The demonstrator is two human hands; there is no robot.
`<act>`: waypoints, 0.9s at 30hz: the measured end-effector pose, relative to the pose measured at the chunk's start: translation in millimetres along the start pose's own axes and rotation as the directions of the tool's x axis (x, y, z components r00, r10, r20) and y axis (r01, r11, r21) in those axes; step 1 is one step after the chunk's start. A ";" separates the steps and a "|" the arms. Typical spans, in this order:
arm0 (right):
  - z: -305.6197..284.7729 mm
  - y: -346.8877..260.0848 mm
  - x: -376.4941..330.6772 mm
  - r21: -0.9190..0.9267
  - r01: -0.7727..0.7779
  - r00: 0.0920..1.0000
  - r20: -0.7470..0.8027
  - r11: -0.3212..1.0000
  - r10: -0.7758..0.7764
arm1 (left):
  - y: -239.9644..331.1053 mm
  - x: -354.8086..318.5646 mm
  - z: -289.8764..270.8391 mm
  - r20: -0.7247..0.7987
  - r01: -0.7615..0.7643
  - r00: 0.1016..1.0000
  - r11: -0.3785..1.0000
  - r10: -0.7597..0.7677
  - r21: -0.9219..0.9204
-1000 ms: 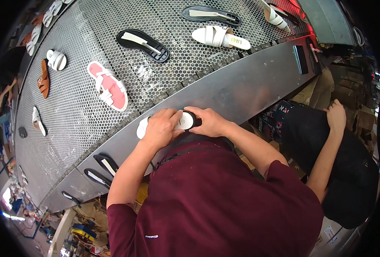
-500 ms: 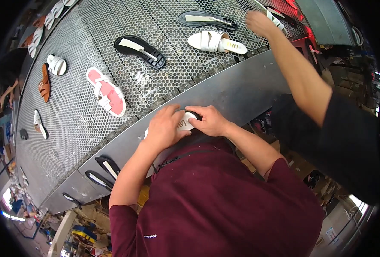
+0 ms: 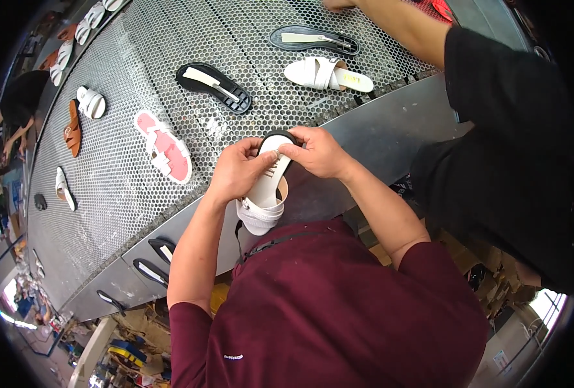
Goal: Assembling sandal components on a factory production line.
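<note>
In front of my waist I hold a white sandal (image 3: 259, 193) with a black sole edge showing at its heel. Its strap end points down toward my shirt. My left hand (image 3: 240, 169) grips the left side of the heel, thumb on the white insole. From the right, my right hand (image 3: 318, 154) closes round the heel with its thumb pressing the insole too. On the perforated metal surface beyond lie a black sole (image 3: 196, 75) with a pale strip, a second black sole (image 3: 293, 41), a white sandal (image 3: 316, 74) and a white sandal with pink insole (image 3: 182, 165).
A co-worker's bare arm (image 3: 403, 26) reaches across the far right of the perforated table (image 3: 125, 71). A brown sandal (image 3: 72, 137) and several white ones lie to the left. Black soles (image 3: 150, 271) rest by the metal front panel (image 3: 190, 239).
The sandal has turned and come into fuller view, heel away from me and strap toward me; both hands now grip its heel. The co-worker's arm has moved farther away and leftward.
</note>
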State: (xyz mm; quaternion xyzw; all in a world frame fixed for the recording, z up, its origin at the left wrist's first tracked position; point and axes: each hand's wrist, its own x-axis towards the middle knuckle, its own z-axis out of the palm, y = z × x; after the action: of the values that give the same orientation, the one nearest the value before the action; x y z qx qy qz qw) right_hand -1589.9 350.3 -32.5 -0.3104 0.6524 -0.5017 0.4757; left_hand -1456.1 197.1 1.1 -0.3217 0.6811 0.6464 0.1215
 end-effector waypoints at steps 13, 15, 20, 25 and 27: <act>11.1 21.8 -7.1 0.239 -0.262 0.943 0.270 0.935 0.195 | -1.6 8.7 16.1 -0.232 0.012 0.969 0.955 -0.084 -0.297; 7.2 25.7 -8.3 0.284 -0.245 0.950 0.261 0.927 0.171 | -12.2 8.6 9.9 -0.217 -0.039 0.972 0.855 -0.087 -0.517; -5.1 22.8 -8.9 0.254 -0.243 0.944 0.285 0.936 0.168 | -38.6 -9.5 -2.8 0.141 0.180 0.981 0.874 -0.130 -0.451; -10.5 19.5 -6.4 0.377 -0.240 0.949 0.284 0.895 0.136 | -53.6 -13.2 12.0 0.129 0.116 0.991 0.721 -0.036 -0.683; -18.0 19.5 -5.9 0.405 -0.243 0.953 0.269 0.881 0.139 | -53.2 -22.6 26.4 0.088 0.104 0.994 0.699 -0.059 -0.708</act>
State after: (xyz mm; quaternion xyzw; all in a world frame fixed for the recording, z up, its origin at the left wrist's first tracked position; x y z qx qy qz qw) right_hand -1603.2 367.9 -48.3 -0.1869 0.4919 -0.5449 0.6528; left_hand -1413.7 231.0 -32.0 -0.3544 0.3604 0.8621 0.0362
